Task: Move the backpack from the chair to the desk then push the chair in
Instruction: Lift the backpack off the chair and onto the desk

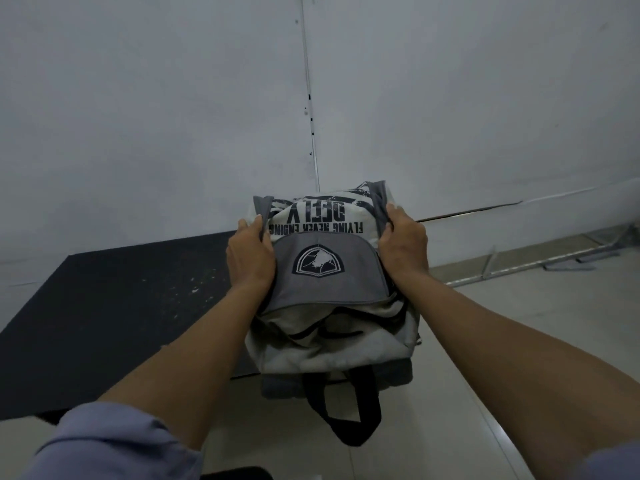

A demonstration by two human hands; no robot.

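Pale grey wall (138,116) across the whole background, with one vertical seam near the middle. At far left, low in the view, a blue-grey sleeve (104,441) pushed up the forearm. Beyond it, dark desk (104,323) filling the left side, flecked with pale specks, bare surface open beside the load, so plenty of room to land it. Left hand (249,261) clenched on the left flank of the backpack (329,278), fingers dug into the cloth beside the grey front pocket. Backpack at the desk's right end, printed face up, lettering upside down to the wearer, top turned away toward the wall; near part sagging past the desk's near edge. Resting on the top or carried just above it: cannot tell. Right hand (403,247) clamped on the opposite flank, thumb over the grey side trim. Probably gripped on both sides because soft cloth slumps, and a matched hold keeps the load level. Below, black strap loop (349,420) dangling free over the floor, likely to snag on the desk edge. To the right, pale tiled floor (519,323), with a thin metal frame (568,258) lying far off by the wall. No chair plainly visible; dark shape (235,474) at the bottom edge may be part of it. Seemingly mid-placement, chair push not yet done.
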